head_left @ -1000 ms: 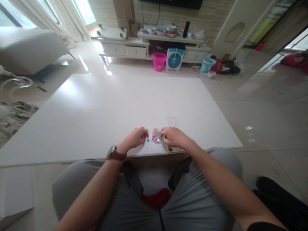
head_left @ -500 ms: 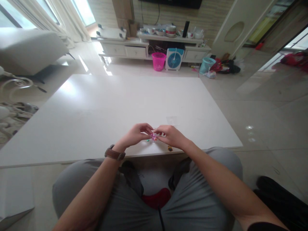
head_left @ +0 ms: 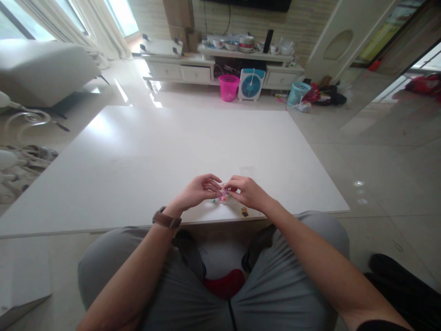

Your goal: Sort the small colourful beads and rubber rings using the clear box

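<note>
Close to the front edge of the white table, my two hands meet over a small cluster of shiny pink and multicoloured pieces, too small to name exactly. My left hand, with a brown watch on its wrist, has its thumb and fingers curled in at the cluster's left. From the right, my right hand pinches at its upper side. A tiny green piece lies beside my left thumb. Below my right hand rests a small yellow and dark figure. The fingertips partly hide what they grip.
A clear plastic piece lies flat behind my right hand. Beyond the table are a pink basket, a blue fan and a light blue basket by a white cabinet. My knees are under the front edge.
The fingers of both hands have shifted slightly around the pink cluster, and more of its pieces show. The view has moved a little; the yellow figure lies as before.
</note>
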The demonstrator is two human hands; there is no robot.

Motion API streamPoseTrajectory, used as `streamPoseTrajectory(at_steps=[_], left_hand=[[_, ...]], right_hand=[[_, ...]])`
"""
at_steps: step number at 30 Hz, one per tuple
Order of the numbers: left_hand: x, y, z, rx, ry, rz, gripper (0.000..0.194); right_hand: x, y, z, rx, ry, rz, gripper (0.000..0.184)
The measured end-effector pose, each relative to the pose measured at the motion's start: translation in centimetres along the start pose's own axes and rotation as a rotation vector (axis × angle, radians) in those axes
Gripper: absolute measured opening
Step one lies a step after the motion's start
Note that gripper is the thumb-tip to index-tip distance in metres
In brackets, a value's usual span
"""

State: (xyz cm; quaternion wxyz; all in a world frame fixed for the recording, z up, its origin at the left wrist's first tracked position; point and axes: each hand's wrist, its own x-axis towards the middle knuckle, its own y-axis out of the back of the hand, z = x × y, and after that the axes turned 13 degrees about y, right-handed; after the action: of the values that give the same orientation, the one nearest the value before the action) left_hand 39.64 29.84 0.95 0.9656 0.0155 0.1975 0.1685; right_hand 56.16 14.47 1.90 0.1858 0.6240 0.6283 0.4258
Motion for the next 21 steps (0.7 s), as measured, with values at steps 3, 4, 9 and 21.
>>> streamPoseTrajectory(at_steps=[3, 4, 9, 21], left_hand=[[0.1, 0.1, -0.2, 0.010, 0.003, 0.033, 0.039], [0.2, 0.1, -0.2, 0.010, 0.003, 0.036, 0.038], [0.3, 0.1, -0.4, 0.007, 0.000, 0.035, 0.038], [0.6, 0.3, -0.7, 0.007, -0.022, 0.033, 0.036]], right_hand=[[-0.2, 0.2, 0.7, -0.080, -0.059, -0.081, 0.009], [-0.3, 0.1, 0.9, -0.101, -0.072, -0.118, 0.009], [-0.3, -0.5, 1.1, -0.114, -0.102, -0.226, 0.012], [-0.4, -0.9, 1.0, -0.144, -0.089, -0.333, 0.018]])
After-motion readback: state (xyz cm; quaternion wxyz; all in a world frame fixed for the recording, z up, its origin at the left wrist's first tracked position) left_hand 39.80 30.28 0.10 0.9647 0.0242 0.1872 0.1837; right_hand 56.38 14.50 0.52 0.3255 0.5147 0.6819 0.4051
